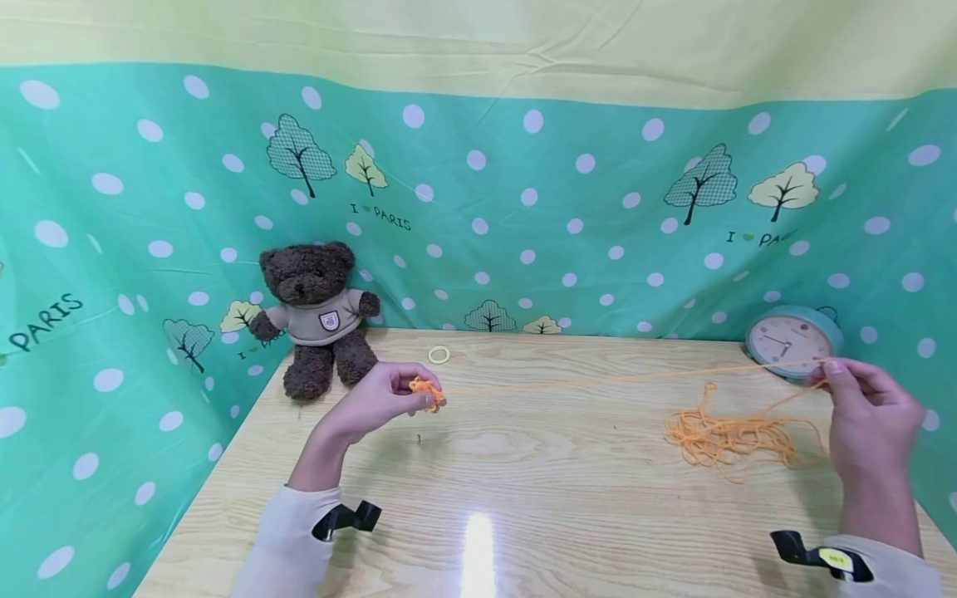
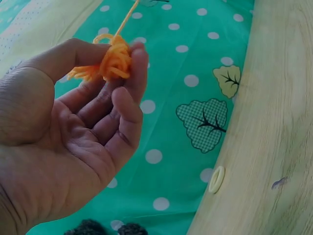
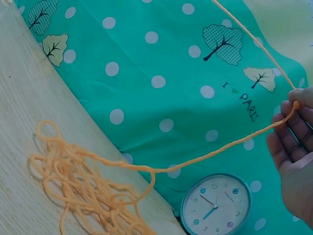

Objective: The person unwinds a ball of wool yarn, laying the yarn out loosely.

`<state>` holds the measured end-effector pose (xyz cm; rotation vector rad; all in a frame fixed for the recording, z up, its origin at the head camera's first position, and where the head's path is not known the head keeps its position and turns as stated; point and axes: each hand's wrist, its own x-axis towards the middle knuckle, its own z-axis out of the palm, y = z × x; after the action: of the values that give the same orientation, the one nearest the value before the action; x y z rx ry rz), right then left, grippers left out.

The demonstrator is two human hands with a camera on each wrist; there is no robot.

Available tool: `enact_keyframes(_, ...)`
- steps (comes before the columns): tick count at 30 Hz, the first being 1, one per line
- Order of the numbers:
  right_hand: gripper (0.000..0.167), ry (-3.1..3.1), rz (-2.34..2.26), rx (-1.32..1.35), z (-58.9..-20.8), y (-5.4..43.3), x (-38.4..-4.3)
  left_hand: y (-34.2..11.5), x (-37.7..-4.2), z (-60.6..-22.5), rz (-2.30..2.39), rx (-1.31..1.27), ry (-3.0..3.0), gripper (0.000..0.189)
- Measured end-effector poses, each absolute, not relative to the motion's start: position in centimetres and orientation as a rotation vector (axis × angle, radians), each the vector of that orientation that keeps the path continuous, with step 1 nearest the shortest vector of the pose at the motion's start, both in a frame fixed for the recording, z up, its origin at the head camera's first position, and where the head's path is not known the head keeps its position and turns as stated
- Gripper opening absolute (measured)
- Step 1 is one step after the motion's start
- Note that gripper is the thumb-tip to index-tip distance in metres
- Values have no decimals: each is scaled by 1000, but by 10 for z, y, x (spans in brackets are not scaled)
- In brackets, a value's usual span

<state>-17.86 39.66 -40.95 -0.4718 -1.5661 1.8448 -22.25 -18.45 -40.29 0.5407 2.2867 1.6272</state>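
In my left hand (image 1: pixel 385 394) I pinch a small wound bundle of orange yarn (image 2: pixel 116 61) between thumb and fingertips, above the table. From it a single strand (image 1: pixel 598 380) runs taut across to my right hand (image 1: pixel 871 415). There the thumb and forefinger pinch the strand, with the other fingers loosely bent. Beyond the pinch the yarn sags in the right wrist view to a loose, tangled heap of orange yarn (image 3: pixel 93 191) lying on the table, left of the right hand in the head view.
A dark brown teddy bear (image 1: pixel 314 316) in a grey shirt sits at the back left. A pale yellow ring (image 1: pixel 439 355) lies near the table's back edge. A round teal clock (image 1: pixel 792 342) stands behind the right hand. Green dotted cloth (image 1: pixel 568 208) hangs behind the wooden table (image 1: pixel 553 490).
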Motion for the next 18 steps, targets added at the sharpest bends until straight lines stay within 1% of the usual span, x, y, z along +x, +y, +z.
enact_keyframes(9,24,-1508,1877,-445,-408,400,-179,-191,-224,-404,1715,515,2233,35)
enact_keyframes(15,19,-1491,1862,-445,-410,404,-178,-194,-225,-404,1728,457,2278,30)
enact_keyframes(18,21,-1493,1852,-453,-410,406,-178,-195,-226,-403,1730,451,2321,29)
